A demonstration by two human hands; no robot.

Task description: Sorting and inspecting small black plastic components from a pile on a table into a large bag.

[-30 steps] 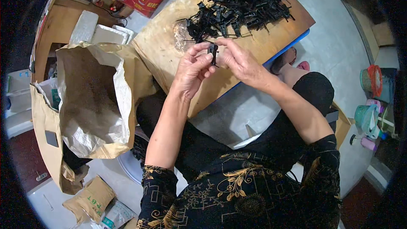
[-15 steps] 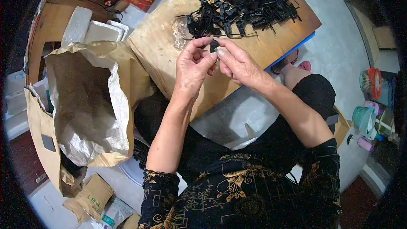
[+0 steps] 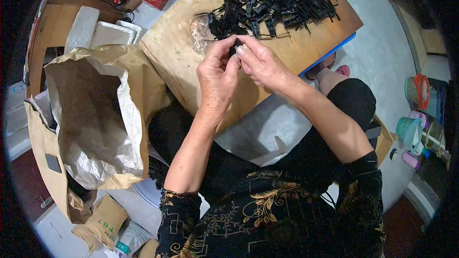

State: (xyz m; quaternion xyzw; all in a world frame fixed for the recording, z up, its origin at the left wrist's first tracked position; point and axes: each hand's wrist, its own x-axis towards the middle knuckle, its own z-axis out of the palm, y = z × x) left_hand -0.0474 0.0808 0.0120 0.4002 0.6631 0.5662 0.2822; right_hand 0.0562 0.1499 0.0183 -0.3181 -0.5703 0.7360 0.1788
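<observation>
small black part (image 3: pixel 234 47), mostly hidden, between fingertips (image 3: pixel 241 52)

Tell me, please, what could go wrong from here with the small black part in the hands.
The small black part, mostly hidden between the fingers of the left hand and the right hand, might slip out and could drop onto the wooden board. Pieces in the black pile overlap and look tangled, so lifting one might drag others along.
</observation>
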